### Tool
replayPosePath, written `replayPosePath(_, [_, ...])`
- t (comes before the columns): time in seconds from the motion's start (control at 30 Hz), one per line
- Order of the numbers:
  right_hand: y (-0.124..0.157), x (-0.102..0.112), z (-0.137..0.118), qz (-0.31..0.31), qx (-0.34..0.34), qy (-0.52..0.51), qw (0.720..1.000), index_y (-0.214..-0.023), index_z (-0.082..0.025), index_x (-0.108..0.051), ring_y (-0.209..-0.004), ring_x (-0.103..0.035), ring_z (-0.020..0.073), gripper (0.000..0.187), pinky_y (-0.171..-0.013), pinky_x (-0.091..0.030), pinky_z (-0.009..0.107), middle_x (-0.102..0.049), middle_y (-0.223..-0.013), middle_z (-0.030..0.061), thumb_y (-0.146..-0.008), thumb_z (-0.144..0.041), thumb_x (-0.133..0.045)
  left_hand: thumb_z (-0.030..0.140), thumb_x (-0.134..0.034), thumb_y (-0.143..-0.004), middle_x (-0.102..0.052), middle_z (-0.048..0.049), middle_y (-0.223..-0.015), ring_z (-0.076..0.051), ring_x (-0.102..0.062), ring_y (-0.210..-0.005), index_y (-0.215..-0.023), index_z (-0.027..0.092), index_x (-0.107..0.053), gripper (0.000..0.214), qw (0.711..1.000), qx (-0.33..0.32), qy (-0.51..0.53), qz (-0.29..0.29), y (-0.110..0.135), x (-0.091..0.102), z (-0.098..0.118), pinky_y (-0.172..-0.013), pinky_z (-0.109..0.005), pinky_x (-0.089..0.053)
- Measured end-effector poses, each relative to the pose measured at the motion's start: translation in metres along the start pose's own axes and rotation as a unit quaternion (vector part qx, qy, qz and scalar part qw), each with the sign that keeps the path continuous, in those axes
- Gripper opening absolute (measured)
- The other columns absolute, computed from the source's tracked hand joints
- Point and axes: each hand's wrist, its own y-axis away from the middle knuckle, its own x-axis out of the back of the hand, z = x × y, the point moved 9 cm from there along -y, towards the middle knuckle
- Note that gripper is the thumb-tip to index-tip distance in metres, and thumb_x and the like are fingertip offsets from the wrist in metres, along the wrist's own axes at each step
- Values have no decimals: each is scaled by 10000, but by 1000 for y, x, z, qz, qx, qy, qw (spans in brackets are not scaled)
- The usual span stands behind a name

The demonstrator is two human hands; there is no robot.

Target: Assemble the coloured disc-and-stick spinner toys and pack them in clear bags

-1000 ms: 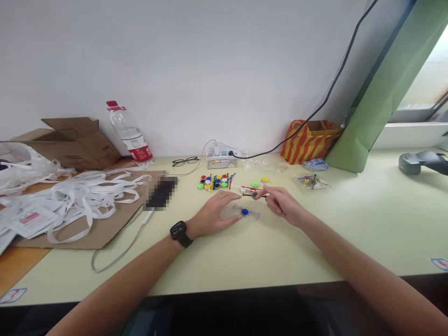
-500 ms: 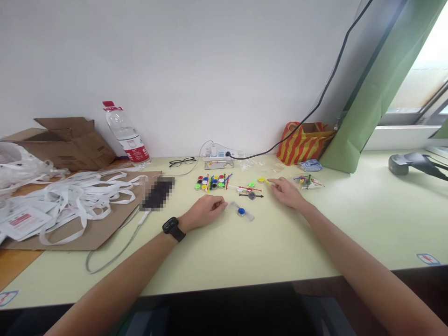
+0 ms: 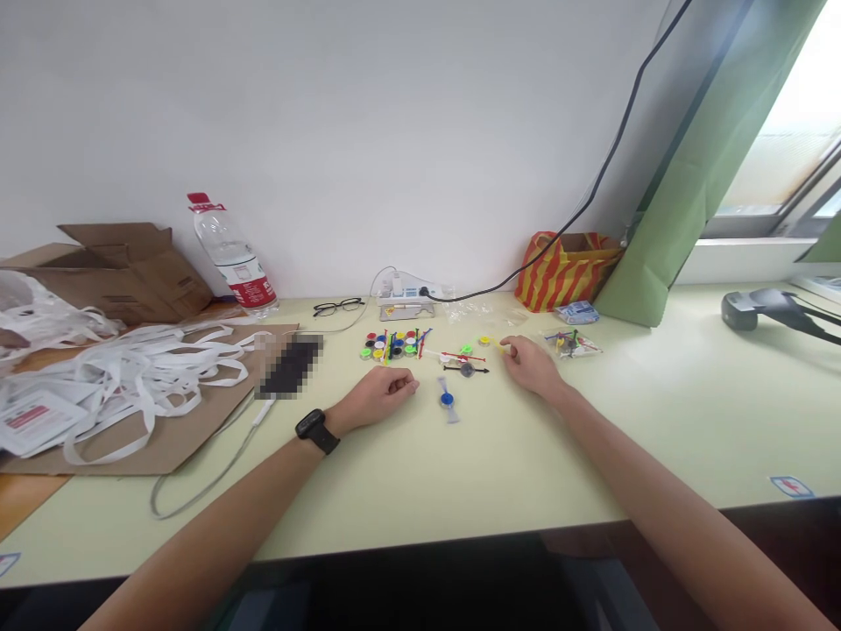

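While left hand (image 3: 387, 388) rests fisted near blue spinner (image 3: 448, 400), right hand (image 3: 531, 364) touches yellow piece (image 3: 503, 347) — grip unclear

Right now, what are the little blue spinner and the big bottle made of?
The blue spinner looks like plastic: a shiny blue hub with pale, see-through blades. The bottle also seems to be plastic, clear and glossy, with a red cap and a red label.

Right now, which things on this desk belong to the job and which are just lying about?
In use: right hand, yellow piece, left hand, blue spinner, grey spinner, coloured caps.
Lying about: water bottle, glasses, power strip, cardboard box, lanyards, striped bag.
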Motion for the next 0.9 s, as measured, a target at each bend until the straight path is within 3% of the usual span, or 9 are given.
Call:
replayPosePath(0.23, [1, 4, 5, 31, -12, -15, 999, -863, -211, -618, -846, -607, 201, 79, -696, -380, 295, -696, -927, 50, -869, -159, -559, 475, -491, -984, -553, 14, -669, -139, -459, -625, -835, 184, -658, 367, 1000, 5, -6, -2, -1, 0, -3, -568, -277, -313])
replayPosePath(0.43, [-2, 12, 13, 73, -24, -51, 996, -966, -207, -553, -791, -610, 204, 112, -669, -400, 291, -689, -888, 59, -913, -174, -460, 468, -497, -985, -554, 18, -673, -138, -459, -626, -845, 191, -654, 348, 1000, 7, -7, -4, 0, -1, -3, -571, -276, -314])
replayPosePath(0.6, [-3, 13, 5, 89, 18, -113, 989, -934, -199, -599, -753, -616, 199, 162, -684, -442, 297, -692, -859, 48, -852, -138, -474, 463, -494, -986, -569, 13, -684, -141, -473, -631, -858, 193, -652, 339, 1000, 5, -7, -5, 0, -1, -1, -576, -274, -322])
replayPosePath(0.9, [-1, 9, -6, 67, 47, -100, 992, -905, -190, -727, -955, -679, 227, 291, -850, -495, 337, -760, -1035, 81, -817, -53, -485, 426, -537, -958, -577, 16, -675, -141, -486, -622, -869, 201, -658, 271, 1000, -6, -13, -6, 1, -2, 3, -580, -271, -338])
